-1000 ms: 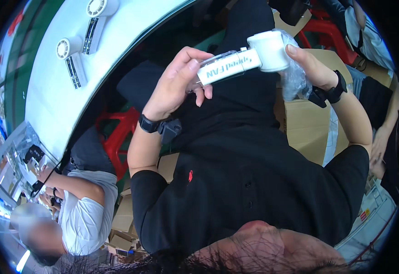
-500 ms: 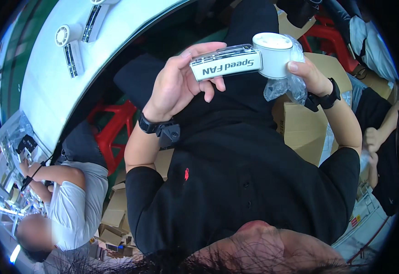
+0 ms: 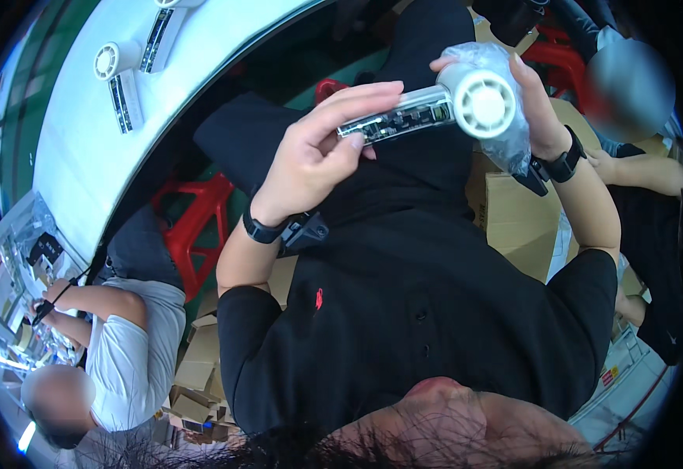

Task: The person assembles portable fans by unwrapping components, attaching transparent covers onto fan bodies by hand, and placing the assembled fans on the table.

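Note:
Above my lap I hold a white handheld fan [image 3: 484, 105] with both hands. Its round vented end now faces me, and a circuit board with small parts shows along the open side of the handle. My left hand [image 3: 306, 164] pinches the free end of the handle between thumb and fingers. On the other side, my right hand [image 3: 541, 117] grips the fan's head through a crumpled clear plastic bag [image 3: 513, 148], which wraps its back and side; some of those fingers are hidden behind it.
Two similar white fans, a near one [image 3: 123, 94] and a farther one [image 3: 158, 39], lie on the curved white table [image 3: 68, 156] at left. Red stools [image 3: 201, 227] and cardboard boxes [image 3: 521, 219] stand around me. One person [image 3: 134, 336] works at lower left, another [image 3: 646, 211] at right.
The fan has been rolled, so its vented end and circuit board have come into view in place of the printed side. My left fingers have closed over the handle; the bag now covers more of the head.

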